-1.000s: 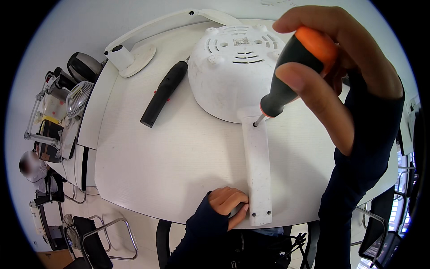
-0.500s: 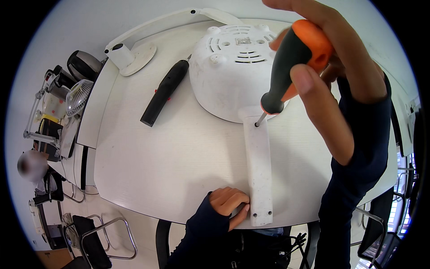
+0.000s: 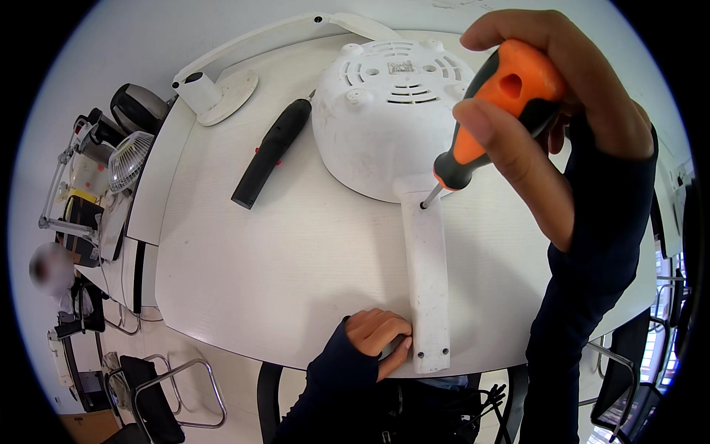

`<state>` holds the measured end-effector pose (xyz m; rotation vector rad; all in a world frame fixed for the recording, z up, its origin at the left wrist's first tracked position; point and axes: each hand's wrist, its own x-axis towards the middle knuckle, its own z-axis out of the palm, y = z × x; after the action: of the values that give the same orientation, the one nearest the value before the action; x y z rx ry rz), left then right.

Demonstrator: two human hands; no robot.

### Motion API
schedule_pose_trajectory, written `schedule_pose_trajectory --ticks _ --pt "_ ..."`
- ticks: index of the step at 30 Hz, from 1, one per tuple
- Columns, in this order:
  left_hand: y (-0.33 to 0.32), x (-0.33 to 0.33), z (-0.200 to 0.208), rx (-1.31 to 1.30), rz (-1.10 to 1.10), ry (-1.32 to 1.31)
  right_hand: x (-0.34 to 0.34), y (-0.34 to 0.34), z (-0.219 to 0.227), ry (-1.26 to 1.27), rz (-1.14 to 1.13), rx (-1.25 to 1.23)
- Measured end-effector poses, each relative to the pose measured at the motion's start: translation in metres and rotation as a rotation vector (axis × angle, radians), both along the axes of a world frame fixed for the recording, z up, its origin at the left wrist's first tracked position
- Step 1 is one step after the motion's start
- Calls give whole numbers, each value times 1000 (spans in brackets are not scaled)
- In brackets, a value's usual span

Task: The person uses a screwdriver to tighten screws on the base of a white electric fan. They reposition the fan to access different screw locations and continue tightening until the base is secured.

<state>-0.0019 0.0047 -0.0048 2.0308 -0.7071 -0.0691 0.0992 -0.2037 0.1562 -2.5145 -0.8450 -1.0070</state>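
A white electric pot point(image 3: 384, 144) lies upside down on the table, its vented base and small feet upward. Its long white handle point(image 3: 427, 281) points toward me. My right hand point(image 3: 543, 133) grips an orange and dark-green screwdriver point(image 3: 484, 122) from above, thumb on the near side. The shaft slants down into a screw hole in the handle close to the pot; the screw itself is not visible. At the table's near edge, my left hand point(image 3: 379, 337) rests with curled fingers against the left side of the handle's end. Whatever lies between its thumb and fingers is hidden.
A black cordless screwdriver point(image 3: 274, 152) with red buttons lies left of the pot. Behind it stands a white lamp-like arm on a round base point(image 3: 229, 100). On a side table at far left are a kettle point(image 3: 138, 107) and a small fan point(image 3: 132, 159). Chairs point(image 3: 170, 392) stand lower left.
My right hand has turned the screwdriver's handle and shifted slightly right, so more orange faces me. The tip stays in the same hole. My left hand and the pot have not moved.
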Motion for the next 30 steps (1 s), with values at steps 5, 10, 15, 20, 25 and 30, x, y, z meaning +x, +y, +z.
schedule_pose_trajectory --ticks 5,10,15,20,25,30 --pt "3 -1 2 26 28 8 3 4 -4 12 22 2" --pt "-2 0 9 8 48 19 0 3 0 18 11 -24" --pt "-2 0 8 29 13 6 -1 2 2 40 7 -48" --pt "-2 0 5 8 31 30 3 2 0 55 4 -51" --pt "0 -1 8 33 34 54 3 2 3 79 -25 -91" --pt "-1 0 4 6 25 32 5 2 5 72 10 -72"
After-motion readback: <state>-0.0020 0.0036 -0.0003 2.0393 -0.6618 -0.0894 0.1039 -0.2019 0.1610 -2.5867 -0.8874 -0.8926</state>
